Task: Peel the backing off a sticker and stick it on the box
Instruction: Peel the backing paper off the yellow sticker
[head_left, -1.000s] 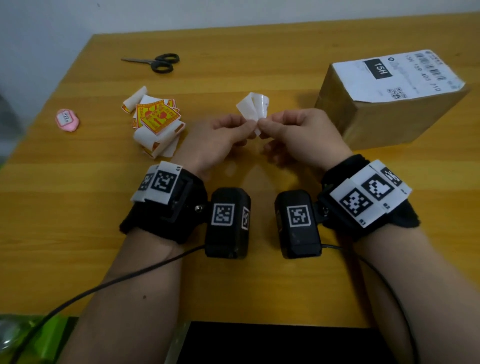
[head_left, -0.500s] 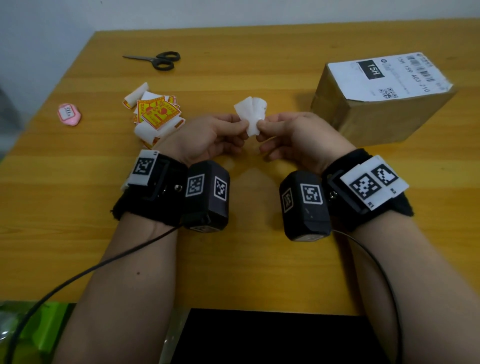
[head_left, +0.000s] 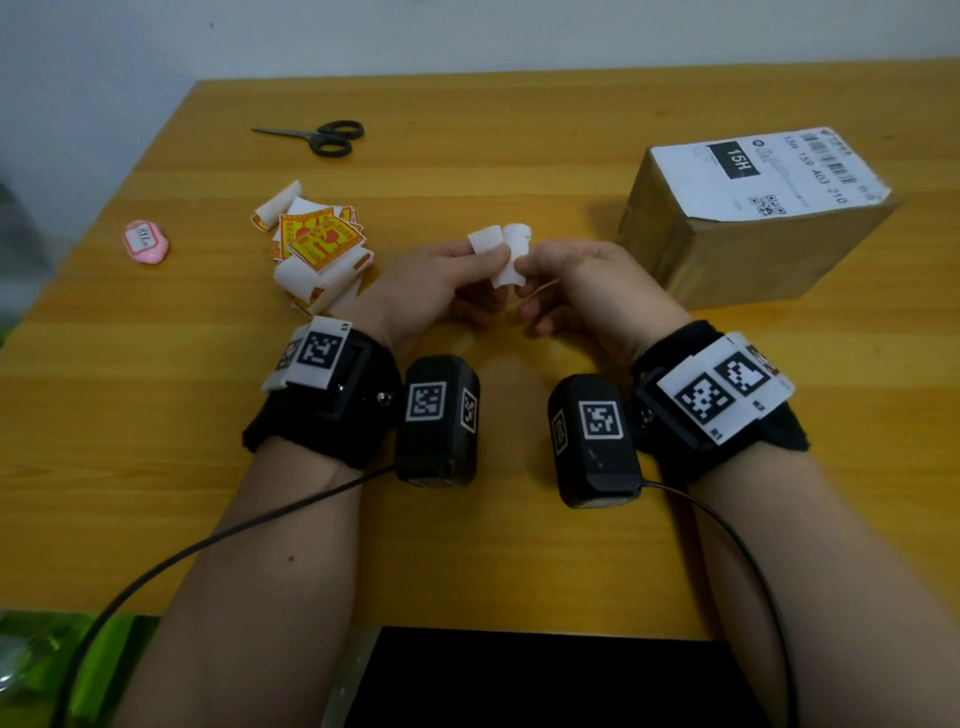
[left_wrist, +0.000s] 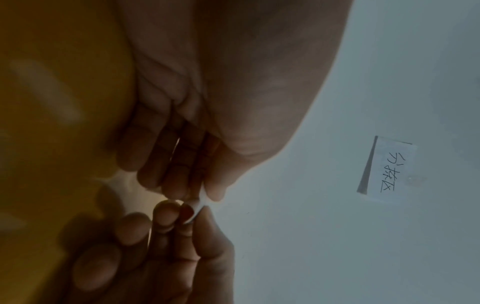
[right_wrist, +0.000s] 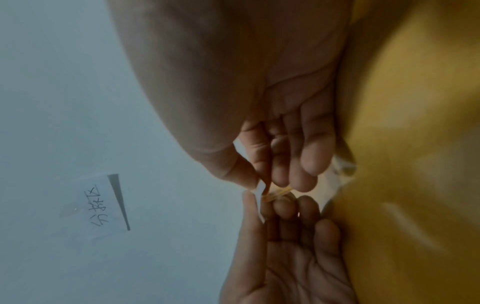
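Both hands meet over the middle of the wooden table, holding one small sticker (head_left: 503, 254) whose white backing faces me. My left hand (head_left: 441, 283) pinches its curled left flap between thumb and forefinger. My right hand (head_left: 582, 283) pinches the right edge; in the right wrist view a thin orange-yellow edge of the sticker (right_wrist: 275, 193) shows at those fingertips. In the left wrist view the white sheet (left_wrist: 198, 206) sits between the two thumbs. The cardboard box (head_left: 748, 234) with a white shipping label on top stands to the right of my right hand.
A pile of red-and-yellow stickers and curled white backings (head_left: 317, 249) lies left of my left hand. Black scissors (head_left: 324, 139) lie at the back left. A pink eraser-like object (head_left: 146, 242) sits near the left table edge. Cables trail from both wrist cameras.
Both hands have kept their pinch on the sticker while working it; the white flaps have spread and curled a little more apart. My head view has shifted slightly.
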